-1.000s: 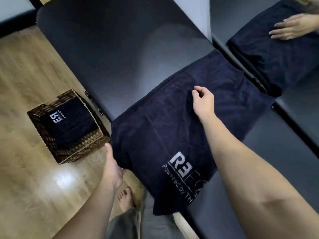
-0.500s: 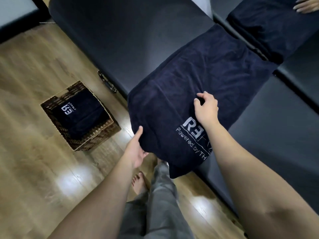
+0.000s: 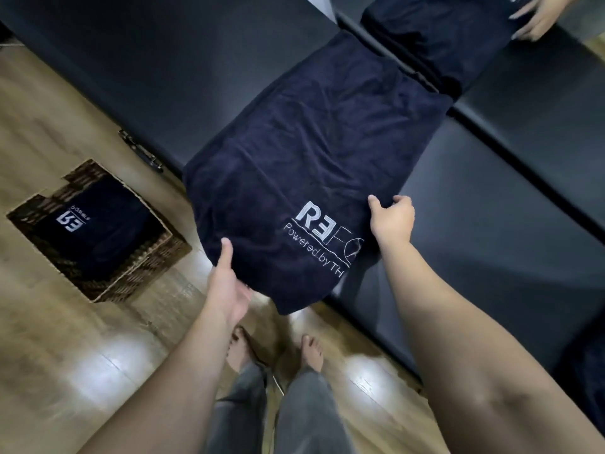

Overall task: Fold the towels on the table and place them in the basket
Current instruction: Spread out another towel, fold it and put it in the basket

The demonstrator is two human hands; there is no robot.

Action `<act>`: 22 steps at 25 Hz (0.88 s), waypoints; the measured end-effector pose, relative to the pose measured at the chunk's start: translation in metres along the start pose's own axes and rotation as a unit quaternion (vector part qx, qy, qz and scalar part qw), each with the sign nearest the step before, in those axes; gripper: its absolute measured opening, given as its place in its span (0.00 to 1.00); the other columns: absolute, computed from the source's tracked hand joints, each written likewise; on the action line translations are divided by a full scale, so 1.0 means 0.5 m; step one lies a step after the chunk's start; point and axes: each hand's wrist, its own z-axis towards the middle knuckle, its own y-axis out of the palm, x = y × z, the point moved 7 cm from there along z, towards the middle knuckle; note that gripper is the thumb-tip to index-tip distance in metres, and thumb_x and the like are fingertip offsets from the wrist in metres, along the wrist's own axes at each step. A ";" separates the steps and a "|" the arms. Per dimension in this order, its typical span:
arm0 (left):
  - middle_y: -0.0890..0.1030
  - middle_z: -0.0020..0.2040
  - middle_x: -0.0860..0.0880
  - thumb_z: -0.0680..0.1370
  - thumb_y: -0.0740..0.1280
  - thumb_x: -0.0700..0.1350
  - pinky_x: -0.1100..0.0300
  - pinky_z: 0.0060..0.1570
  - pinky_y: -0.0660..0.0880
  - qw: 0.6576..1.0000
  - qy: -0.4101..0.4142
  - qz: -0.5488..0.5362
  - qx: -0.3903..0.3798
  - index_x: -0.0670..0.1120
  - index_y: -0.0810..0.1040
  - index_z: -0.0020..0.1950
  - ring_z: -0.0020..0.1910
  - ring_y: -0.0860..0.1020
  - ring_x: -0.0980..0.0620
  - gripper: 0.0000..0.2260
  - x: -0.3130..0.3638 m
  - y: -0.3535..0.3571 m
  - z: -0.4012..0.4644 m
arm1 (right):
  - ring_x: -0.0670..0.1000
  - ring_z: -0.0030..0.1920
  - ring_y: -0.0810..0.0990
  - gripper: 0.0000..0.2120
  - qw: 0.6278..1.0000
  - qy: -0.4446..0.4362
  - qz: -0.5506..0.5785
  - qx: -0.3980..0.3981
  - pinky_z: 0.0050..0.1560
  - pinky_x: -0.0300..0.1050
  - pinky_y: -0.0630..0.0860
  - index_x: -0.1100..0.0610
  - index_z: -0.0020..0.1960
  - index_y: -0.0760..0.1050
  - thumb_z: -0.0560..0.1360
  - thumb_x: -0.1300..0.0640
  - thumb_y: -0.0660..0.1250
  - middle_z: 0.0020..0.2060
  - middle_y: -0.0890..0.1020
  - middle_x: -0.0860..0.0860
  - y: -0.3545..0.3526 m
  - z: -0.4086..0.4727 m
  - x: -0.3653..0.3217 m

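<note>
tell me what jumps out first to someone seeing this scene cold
A dark navy towel with a white printed logo dominates the centre, draped over the near edge of the black padded table. The left hand grips its lower corner and the right hand pinches its right edge. On the wooden floor at lower left, a wicker basket already holds a folded towel.

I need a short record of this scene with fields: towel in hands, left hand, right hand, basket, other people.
towel in hands: navy towel, white logo up, partly hanging off the black table
left hand: left hand grips the hanging near edge
right hand: right hand pinches the edge beside the logo
basket: wicker basket on the wooden floor, one folded navy towel inside
other people: another person's hand on a second towel
</note>
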 end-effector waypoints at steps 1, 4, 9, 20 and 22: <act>0.82 0.65 0.48 0.75 0.70 0.63 0.46 0.62 0.77 0.998 -0.029 0.041 -0.023 0.50 0.75 0.72 0.63 0.81 0.47 0.29 -0.032 0.011 -0.007 | 0.54 0.59 0.76 0.25 1.000 0.008 0.003 -0.009 0.56 0.49 0.71 0.56 0.69 0.69 0.78 0.45 0.70 0.62 0.75 0.50 0.001 0.005 -0.007; 0.84 0.61 0.47 0.75 0.75 0.53 0.44 0.61 0.78 0.994 -0.010 0.107 0.032 0.49 0.79 0.66 0.57 0.84 0.46 0.20 -0.073 0.010 -0.023 | 0.55 0.43 0.71 0.06 1.000 -0.009 -0.023 -0.016 0.42 0.47 0.70 0.52 0.45 0.71 0.78 0.52 0.67 0.43 0.74 0.50 0.001 0.025 -0.024; 0.84 0.53 0.52 0.76 0.76 0.45 0.45 0.61 0.78 0.969 0.161 0.097 0.157 0.50 0.79 0.55 0.56 0.83 0.48 0.10 -0.014 0.033 -0.071 | 0.54 0.36 0.73 0.09 0.976 0.068 0.202 0.038 0.39 0.46 0.71 0.53 0.37 0.68 0.74 0.57 0.64 0.37 0.77 0.50 -0.043 0.027 0.024; 0.85 0.50 0.48 0.71 0.74 0.65 0.50 0.52 0.80 0.892 -0.137 0.428 0.058 0.48 0.77 0.56 0.47 0.84 0.46 0.25 -0.142 0.029 -0.126 | 0.60 0.53 0.78 0.14 0.948 0.203 0.241 0.053 0.52 0.50 0.77 0.58 0.61 0.72 0.76 0.61 0.58 0.59 0.78 0.55 -0.127 0.026 0.200; 0.85 0.44 0.47 0.69 0.67 0.75 0.53 0.48 0.79 0.854 -0.126 0.495 0.093 0.46 0.78 0.53 0.42 0.84 0.44 0.33 -0.109 0.026 -0.125 | 0.61 0.56 0.79 0.14 0.942 0.217 0.243 0.077 0.55 0.53 0.79 0.57 0.61 0.70 0.76 0.59 0.60 0.59 0.78 0.55 -0.161 0.047 0.235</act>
